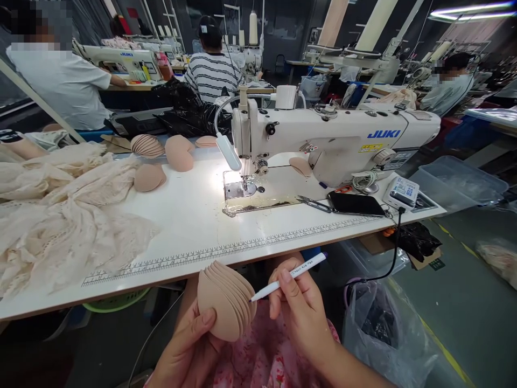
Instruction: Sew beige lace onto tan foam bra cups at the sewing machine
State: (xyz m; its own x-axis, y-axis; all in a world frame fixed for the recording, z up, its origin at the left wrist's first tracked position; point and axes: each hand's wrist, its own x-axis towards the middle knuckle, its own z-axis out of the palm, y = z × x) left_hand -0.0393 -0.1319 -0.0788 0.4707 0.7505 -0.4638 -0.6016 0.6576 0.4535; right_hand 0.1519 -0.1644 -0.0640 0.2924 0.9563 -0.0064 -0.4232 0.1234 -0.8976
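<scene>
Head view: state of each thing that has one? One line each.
left hand: gripping stack of foam cups
right hand: holding pen, tip at the stack's edge
sewing machine: lamp lit, nothing under needle
phone: screen dark, flat on table
lace fabric: heaped loose

Dim sewing workshop, rows of machines, white worktable (194, 215) with printed ruler edge; grey floor (476, 312), yellow line, ceiling strip light (472, 9)

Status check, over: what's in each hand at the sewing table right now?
Left hand grips fanned stack of beige foam cups. Right hand holds white pen, tip at the stack's edge. Both below the white table's edge, nothing between them.
</scene>
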